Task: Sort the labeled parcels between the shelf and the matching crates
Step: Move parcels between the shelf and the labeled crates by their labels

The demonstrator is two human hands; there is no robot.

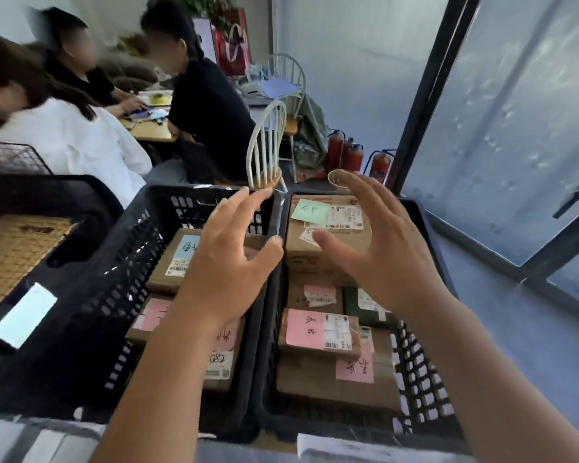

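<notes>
Two black plastic crates are sitting side by side, and the shared wall between them (276, 228) is serving as the landmark here. Left of that wall, the left crate (141, 248) is holding brown parcels: one with a blue note (176, 259) lying toward its far end, and one with a pink note (154, 315) lying nearer the person. Right of the wall, the right crate (422, 372) is holding more parcels: a tall box with a green note (315, 228) standing at the far end, a small box with a pink note (318, 332) lying on top of the others nearer the person, and a larger flat box with a pink note (355, 379) lying under it.

The left hand (228, 255) is hovering just left of the wall with fingers spread wide and gripping nothing; its thumb tip is reaching the wall's top edge. The right hand (378, 242) is hovering just right of the wall, above the box with the green note, fingers also spread wide and holding nothing. Whether it is touching the box cannot be told.

Beyond the wall's far end a white spindle-back chair (268, 148) is standing, and three people are sitting at a table (151, 130) to the left of it. Red fire extinguishers (348, 155) are standing on the floor to the right of the chair.
</notes>
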